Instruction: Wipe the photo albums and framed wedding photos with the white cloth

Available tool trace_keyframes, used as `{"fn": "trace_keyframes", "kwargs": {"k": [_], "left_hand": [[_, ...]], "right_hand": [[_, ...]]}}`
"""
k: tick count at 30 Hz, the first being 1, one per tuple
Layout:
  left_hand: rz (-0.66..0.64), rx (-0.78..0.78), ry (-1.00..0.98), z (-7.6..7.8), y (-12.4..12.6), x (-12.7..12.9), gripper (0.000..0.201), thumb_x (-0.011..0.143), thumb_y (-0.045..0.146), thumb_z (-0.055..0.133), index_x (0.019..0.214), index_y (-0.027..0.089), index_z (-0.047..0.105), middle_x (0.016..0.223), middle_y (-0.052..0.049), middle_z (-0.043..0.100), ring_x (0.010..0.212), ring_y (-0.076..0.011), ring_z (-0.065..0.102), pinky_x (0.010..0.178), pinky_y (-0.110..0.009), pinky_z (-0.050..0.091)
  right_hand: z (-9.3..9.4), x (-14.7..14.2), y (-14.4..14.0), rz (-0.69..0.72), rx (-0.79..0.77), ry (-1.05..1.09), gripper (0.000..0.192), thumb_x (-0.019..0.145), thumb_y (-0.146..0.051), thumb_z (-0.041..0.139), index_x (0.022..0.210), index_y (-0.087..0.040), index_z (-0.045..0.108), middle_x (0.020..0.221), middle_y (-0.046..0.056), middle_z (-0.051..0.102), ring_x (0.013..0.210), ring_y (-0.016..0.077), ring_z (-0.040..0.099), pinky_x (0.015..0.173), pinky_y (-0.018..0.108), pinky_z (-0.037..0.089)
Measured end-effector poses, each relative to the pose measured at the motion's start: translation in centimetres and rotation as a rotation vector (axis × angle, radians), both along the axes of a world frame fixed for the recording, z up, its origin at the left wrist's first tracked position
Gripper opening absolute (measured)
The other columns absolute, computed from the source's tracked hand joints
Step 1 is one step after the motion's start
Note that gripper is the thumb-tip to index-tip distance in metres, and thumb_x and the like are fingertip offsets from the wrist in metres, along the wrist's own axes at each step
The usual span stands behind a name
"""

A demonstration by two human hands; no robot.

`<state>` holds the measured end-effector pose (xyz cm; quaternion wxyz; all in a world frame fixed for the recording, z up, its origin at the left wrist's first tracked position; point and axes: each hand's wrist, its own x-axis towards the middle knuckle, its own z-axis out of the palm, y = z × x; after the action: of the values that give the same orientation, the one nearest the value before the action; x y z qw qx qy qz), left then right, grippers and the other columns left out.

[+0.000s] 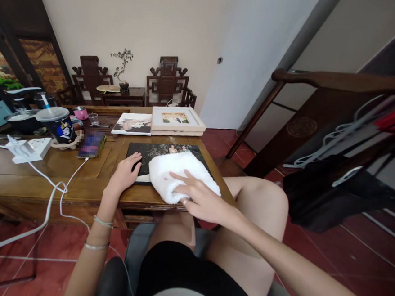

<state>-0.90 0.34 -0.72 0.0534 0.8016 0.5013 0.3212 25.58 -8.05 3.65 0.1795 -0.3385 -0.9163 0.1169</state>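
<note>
A dark photo panel (143, 153) with a picture of people in light clothes lies flat on the wooden table in front of me. A folded, fluffy white cloth (182, 165) covers much of its right and front part. My right hand (197, 195) presses on the cloth's front edge, fingers spread over the top and partly sunk in the folds. Against the panel's left edge rests my left hand (127, 173), its fingers stretched out and holding nothing.
Behind the panel lie a white-framed photo (196, 121) and a flat photo print (124, 124). To the left are a lidded cup (58, 127), a phone (91, 145), a power strip (38, 148) and white cables (53, 201). A wooden chair back (288, 109) stands at right.
</note>
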Motion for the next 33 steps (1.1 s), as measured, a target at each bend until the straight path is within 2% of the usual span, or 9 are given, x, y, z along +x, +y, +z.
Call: {"fn": "trace_keyframes", "kwargs": {"k": [3, 8, 11, 14, 19, 23, 27, 30, 33], "left_hand": [[-0.002, 0.000, 0.001, 0.0, 0.0, 0.0, 0.042, 0.093, 0.025, 0.043, 0.123, 0.006, 0.065, 0.135, -0.017, 0.061, 0.132, -0.0255, 0.053, 0.116, -0.043, 0.038], [-0.013, 0.006, 0.003, 0.1, 0.0, -0.1, 0.040, 0.093, 0.026, 0.044, 0.122, 0.010, 0.066, 0.135, -0.015, 0.062, 0.131, -0.0259, 0.054, 0.115, -0.045, 0.039], [-0.023, 0.012, 0.002, 0.2, 0.1, -0.2, 0.040, 0.093, 0.027, 0.044, 0.121, 0.011, 0.067, 0.134, -0.015, 0.062, 0.131, -0.0262, 0.054, 0.114, -0.045, 0.040], [-0.024, 0.015, 0.010, 0.3, 0.1, -0.2, 0.041, 0.093, 0.028, 0.043, 0.121, 0.009, 0.066, 0.134, -0.016, 0.062, 0.130, -0.0268, 0.055, 0.114, -0.046, 0.041], [-0.022, 0.023, 0.015, 0.2, 0.1, -0.2, 0.042, 0.093, 0.028, 0.043, 0.122, 0.009, 0.066, 0.134, -0.015, 0.062, 0.130, -0.0260, 0.055, 0.113, -0.046, 0.041], [-0.018, 0.022, 0.008, 0.1, 0.1, -0.2, 0.041, 0.093, 0.029, 0.043, 0.122, 0.013, 0.066, 0.135, -0.013, 0.062, 0.130, -0.0253, 0.055, 0.113, -0.046, 0.041], [-0.014, 0.001, 0.003, 0.1, 0.0, -0.2, 0.040, 0.093, 0.029, 0.043, 0.122, 0.013, 0.066, 0.136, -0.013, 0.061, 0.131, -0.0256, 0.054, 0.115, -0.047, 0.040], [-0.013, 0.006, -0.001, 0.2, 0.0, -0.2, 0.040, 0.093, 0.029, 0.043, 0.122, 0.015, 0.066, 0.136, -0.012, 0.062, 0.132, -0.0251, 0.053, 0.115, -0.047, 0.040], [-0.019, 0.013, 0.002, 0.2, 0.0, -0.2, 0.041, 0.094, 0.029, 0.042, 0.122, 0.012, 0.066, 0.135, -0.014, 0.062, 0.132, -0.0256, 0.054, 0.115, -0.046, 0.040]], "right_hand": [[0.3, 0.1, 1.9, -0.003, -0.010, 0.003, 0.040, 0.073, -0.002, 0.043, 0.095, -0.020, 0.071, 0.124, 0.009, 0.069, 0.133, 0.0279, 0.050, 0.116, 0.055, 0.027], [0.0, -1.0, 9.6, -0.120, 0.009, -0.055, 0.040, 0.081, -0.010, 0.045, 0.111, -0.017, 0.071, 0.110, 0.008, 0.074, 0.104, 0.0257, 0.067, 0.111, 0.045, 0.031], [-0.1, -2.3, 13.5, -0.189, 0.041, -0.086, 0.042, 0.085, -0.013, 0.045, 0.119, -0.016, 0.068, 0.115, 0.011, 0.072, 0.110, 0.0272, 0.064, 0.105, 0.041, 0.037], [-0.1, -3.6, 15.0, -0.272, 0.089, -0.133, 0.044, 0.087, -0.014, 0.044, 0.126, -0.016, 0.065, 0.129, 0.015, 0.064, 0.124, 0.0312, 0.054, 0.106, 0.047, 0.034], [-0.2, -4.1, 11.4, -0.248, 0.136, -0.185, 0.042, 0.090, -0.017, 0.043, 0.126, -0.014, 0.064, 0.136, 0.023, 0.056, 0.124, 0.0337, 0.054, 0.106, 0.056, 0.031], [-0.1, -2.6, 5.6, -0.078, 0.146, -0.139, 0.038, 0.086, -0.012, 0.044, 0.116, -0.014, 0.068, 0.131, 0.020, 0.061, 0.139, 0.0324, 0.040, 0.110, 0.059, 0.026], [0.2, -1.0, 1.1, 0.004, 0.116, -0.092, 0.033, 0.081, -0.010, 0.048, 0.103, -0.017, 0.072, 0.141, 0.018, 0.056, 0.140, 0.0318, 0.040, 0.112, 0.060, 0.028], [0.2, -0.5, 0.6, -0.017, 0.082, -0.092, 0.034, 0.080, -0.010, 0.049, 0.103, -0.017, 0.073, 0.144, 0.017, 0.053, 0.140, 0.0313, 0.041, 0.113, 0.059, 0.027], [0.0, -0.5, 2.7, -0.085, 0.068, -0.098, 0.035, 0.085, -0.012, 0.047, 0.110, -0.016, 0.072, 0.144, 0.020, 0.052, 0.138, 0.0298, 0.044, 0.115, 0.055, 0.026]]}}
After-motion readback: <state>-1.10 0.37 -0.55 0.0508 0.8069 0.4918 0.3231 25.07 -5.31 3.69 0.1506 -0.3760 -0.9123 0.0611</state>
